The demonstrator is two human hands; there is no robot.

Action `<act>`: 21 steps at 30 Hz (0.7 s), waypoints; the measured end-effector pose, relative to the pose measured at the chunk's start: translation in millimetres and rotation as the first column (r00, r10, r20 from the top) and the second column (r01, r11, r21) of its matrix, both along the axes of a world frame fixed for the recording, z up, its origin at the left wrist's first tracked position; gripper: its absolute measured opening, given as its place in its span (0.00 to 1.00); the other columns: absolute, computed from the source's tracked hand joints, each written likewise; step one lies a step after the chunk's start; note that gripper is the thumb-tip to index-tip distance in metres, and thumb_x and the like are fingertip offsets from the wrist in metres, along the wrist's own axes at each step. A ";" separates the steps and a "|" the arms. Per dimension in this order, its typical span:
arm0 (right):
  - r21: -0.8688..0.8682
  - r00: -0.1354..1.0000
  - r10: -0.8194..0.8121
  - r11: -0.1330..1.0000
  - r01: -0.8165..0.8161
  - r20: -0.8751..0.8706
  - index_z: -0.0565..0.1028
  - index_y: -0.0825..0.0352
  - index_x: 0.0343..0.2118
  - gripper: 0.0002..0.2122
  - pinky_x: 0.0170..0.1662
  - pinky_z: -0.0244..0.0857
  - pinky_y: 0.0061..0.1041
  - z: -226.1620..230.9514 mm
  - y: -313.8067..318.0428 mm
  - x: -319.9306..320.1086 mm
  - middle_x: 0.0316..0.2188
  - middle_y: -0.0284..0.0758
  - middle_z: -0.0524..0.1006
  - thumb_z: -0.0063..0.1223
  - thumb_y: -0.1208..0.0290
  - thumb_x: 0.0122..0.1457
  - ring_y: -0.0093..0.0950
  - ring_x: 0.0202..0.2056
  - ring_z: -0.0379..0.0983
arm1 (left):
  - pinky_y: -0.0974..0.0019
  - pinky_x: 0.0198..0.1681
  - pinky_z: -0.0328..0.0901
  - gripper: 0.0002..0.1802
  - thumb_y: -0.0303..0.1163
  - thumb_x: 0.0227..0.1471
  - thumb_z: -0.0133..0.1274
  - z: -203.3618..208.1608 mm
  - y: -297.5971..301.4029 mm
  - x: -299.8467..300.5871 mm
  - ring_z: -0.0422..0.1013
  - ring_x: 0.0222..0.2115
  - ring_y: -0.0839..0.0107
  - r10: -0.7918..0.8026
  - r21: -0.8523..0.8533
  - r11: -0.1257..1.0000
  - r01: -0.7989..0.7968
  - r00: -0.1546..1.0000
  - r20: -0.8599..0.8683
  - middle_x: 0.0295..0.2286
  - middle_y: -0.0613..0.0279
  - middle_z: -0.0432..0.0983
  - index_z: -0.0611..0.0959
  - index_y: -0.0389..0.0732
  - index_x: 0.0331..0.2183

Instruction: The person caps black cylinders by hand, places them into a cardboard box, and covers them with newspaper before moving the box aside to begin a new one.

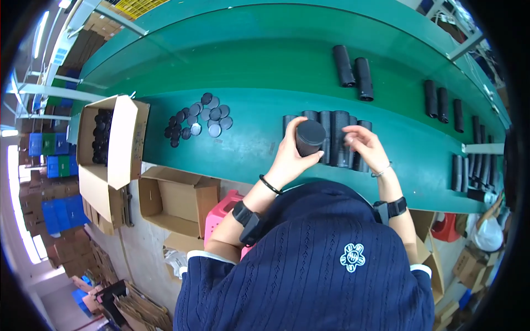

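My left hand [288, 157] is wrapped round a black cylinder [310, 138], whose round, flat end faces up towards me. Several black ribbed tubes [340, 144] lie side by side on the green work surface [248, 151], just beyond and beside that hand. Over the right part of this row is my right hand [369, 149], its fingers bent but apart, with nothing visible in them. To the left lies a loose scatter of round black caps [214, 115], some showing a shinier grey face.
An open carton [141, 144] at the left edge contains small black pieces. Below it are another open box [165, 201] and a pink stool [223, 212]. More black tubes [353, 71] lie on the green belt [248, 60] and farther right, where another person's arm [491, 212] shows.
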State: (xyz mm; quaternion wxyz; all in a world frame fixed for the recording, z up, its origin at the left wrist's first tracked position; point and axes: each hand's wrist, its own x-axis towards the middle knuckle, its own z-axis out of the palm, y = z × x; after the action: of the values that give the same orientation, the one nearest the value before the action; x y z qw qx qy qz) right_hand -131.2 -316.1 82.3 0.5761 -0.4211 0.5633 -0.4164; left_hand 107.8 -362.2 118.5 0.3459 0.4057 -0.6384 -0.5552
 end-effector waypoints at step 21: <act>0.235 0.939 0.188 0.937 -0.259 0.287 0.71 0.60 0.52 0.17 0.46 0.63 0.21 -29.1 -69.3 177.6 0.46 0.29 0.72 0.46 0.71 0.58 0.19 0.44 0.68 | 0.68 0.50 0.60 0.27 0.29 0.52 0.50 -91.0 -7.7 111.3 0.62 0.47 0.71 0.254 0.523 0.853 -0.002 0.876 -0.411 0.44 0.58 0.64 0.62 0.40 0.53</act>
State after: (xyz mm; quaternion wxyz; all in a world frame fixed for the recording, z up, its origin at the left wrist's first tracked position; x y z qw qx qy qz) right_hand 46.4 -385.4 53.1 0.7408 -0.3423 0.4822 -0.3186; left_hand 219.1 -369.9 27.5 0.4069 0.3798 -0.3385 -0.7587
